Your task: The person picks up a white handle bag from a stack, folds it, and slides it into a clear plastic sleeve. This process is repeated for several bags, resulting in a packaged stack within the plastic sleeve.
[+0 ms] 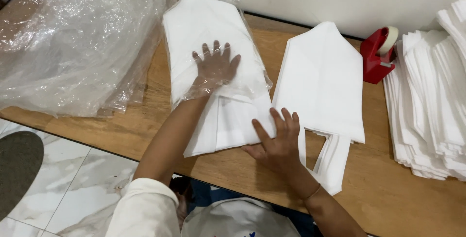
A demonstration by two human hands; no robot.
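Observation:
A stack of folded white fabric bags (228, 120) lies on the wooden table (145, 120), its upper part inside a clear plastic sleeve (252, 79). My left hand (213, 67) is flat inside the sleeve, fingers spread, pressing on the white fabric. My right hand (277, 137) rests on the lower right edge of the same stack, fingers apart, at the sleeve's open end. A second stack of white bags (323, 86) with handle loops lies just to the right, touching my right hand's side.
A heap of clear plastic sleeves (73, 38) covers the table's left end. A red tape dispenser (377, 55) stands at the back right by the wall. A tall fanned pile of white bags (429, 101) fills the right edge. Marble floor tiles (58, 188) lie below left.

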